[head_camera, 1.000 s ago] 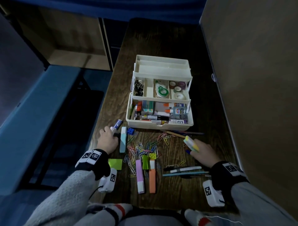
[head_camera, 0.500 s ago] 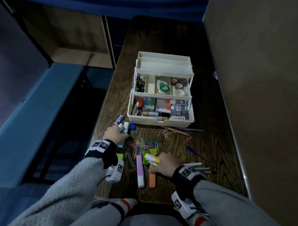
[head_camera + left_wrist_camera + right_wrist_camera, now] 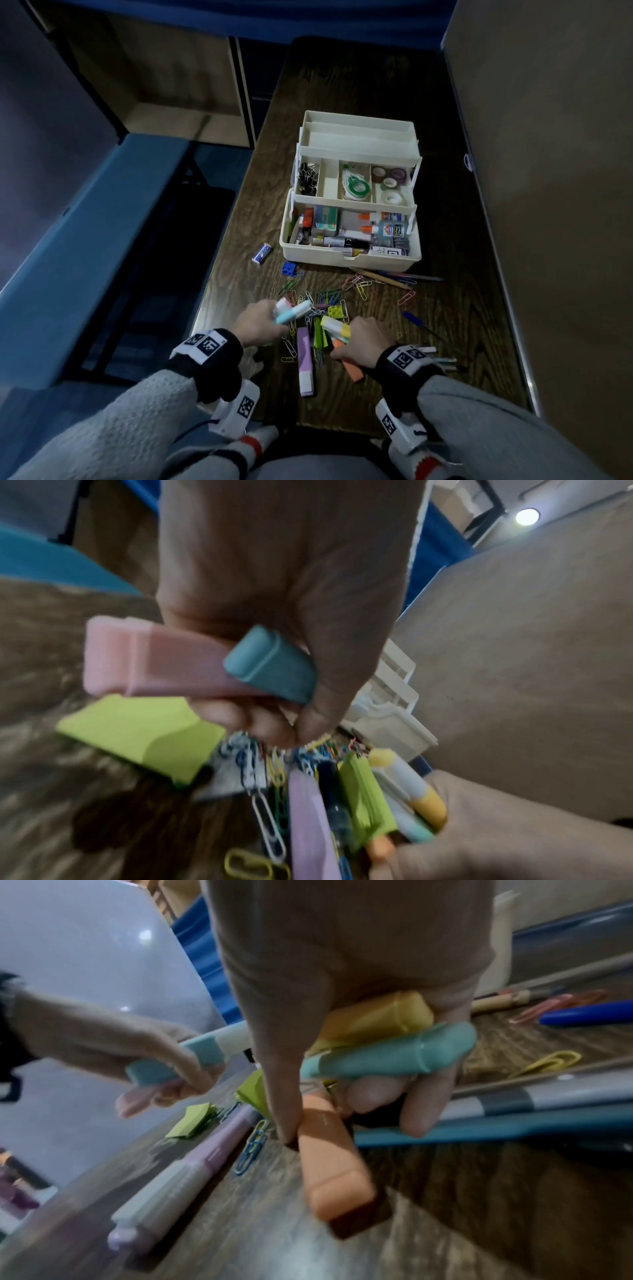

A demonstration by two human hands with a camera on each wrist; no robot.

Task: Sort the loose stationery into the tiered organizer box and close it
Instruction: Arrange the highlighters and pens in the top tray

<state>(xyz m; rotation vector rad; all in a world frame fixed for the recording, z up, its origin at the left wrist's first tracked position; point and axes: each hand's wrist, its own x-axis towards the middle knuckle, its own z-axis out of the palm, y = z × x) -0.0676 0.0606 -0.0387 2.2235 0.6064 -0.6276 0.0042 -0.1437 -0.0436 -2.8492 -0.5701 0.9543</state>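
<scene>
The cream tiered organizer box stands open mid-table, its trays holding glue, tape and clips. My left hand grips a pink highlighter and a blue highlighter above the scattered paper clips. My right hand holds a yellow highlighter and a mint highlighter in its palm, while thumb and fingers pinch an orange highlighter lying on the table. A purple highlighter lies between the hands.
An eraser and a blue sharpener lie left of the box front. Pencils rest along its front, a blue pen and more pens lie to the right. Green sticky notes sit near the left hand. A wall panel borders the table's right edge.
My right hand swept left from the pens to the orange highlighter, still carrying the yellow one. My left hand pulled back toward me with the blue and pink highlighters, leaving the eraser behind.
</scene>
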